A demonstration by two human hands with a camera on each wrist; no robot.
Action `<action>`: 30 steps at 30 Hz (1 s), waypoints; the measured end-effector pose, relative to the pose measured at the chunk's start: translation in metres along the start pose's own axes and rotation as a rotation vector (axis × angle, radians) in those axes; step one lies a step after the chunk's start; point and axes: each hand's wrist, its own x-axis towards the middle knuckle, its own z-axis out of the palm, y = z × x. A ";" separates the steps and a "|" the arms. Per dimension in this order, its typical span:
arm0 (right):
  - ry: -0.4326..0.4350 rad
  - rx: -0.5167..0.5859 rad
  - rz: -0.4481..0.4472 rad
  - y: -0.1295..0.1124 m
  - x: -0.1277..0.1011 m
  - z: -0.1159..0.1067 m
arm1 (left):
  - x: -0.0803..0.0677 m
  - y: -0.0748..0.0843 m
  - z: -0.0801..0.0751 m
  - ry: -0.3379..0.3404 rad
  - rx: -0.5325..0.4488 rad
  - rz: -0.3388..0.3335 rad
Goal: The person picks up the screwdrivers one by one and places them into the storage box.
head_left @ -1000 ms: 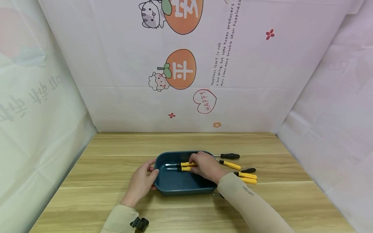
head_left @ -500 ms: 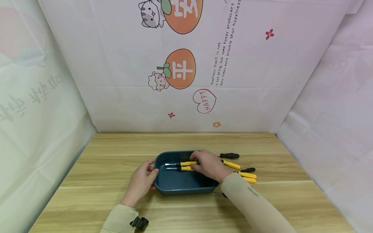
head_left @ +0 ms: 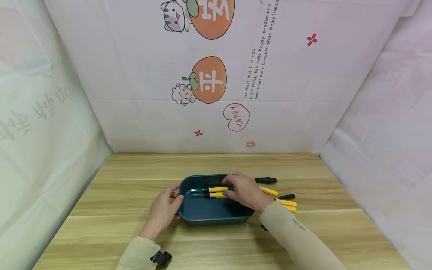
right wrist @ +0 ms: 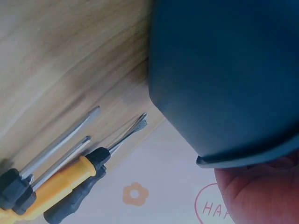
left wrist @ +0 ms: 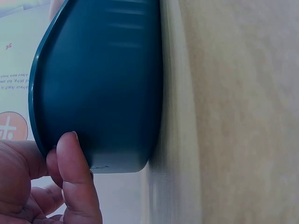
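In the blue tray on the desk, two light, rigid screwdrivers lie best gripped by their yellow handles; right hand fingers curl over them, left hand fingers clasp the tray's rim.

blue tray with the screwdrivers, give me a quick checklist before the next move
1. Left hand steadies the dark blue oval plastic tray at its left end: ok.
2. Tray sits flat on the light wooden table: ok.
3. Two yellow-handled screwdrivers lie side by side inside the tray: ok.
4. Right hand has let go of those screwdrivers: cannot tell, its fingers cover the handle ends.
5. More yellow-handled and black-handled screwdrivers lie on the table right of the tray, close to the right hand: ok.
6. Room left in the tray, its near half bare: ok.
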 end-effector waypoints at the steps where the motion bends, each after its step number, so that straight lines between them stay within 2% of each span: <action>1: 0.006 -0.002 -0.003 0.000 -0.001 0.000 | 0.000 0.000 0.000 0.002 0.000 0.000; 12: 0.049 0.035 -0.023 0.002 -0.009 -0.011 | -0.001 0.001 0.000 0.008 0.003 -0.005; 30: 0.071 0.043 0.019 0.015 -0.023 -0.023 | -0.001 0.001 0.000 0.006 0.003 -0.001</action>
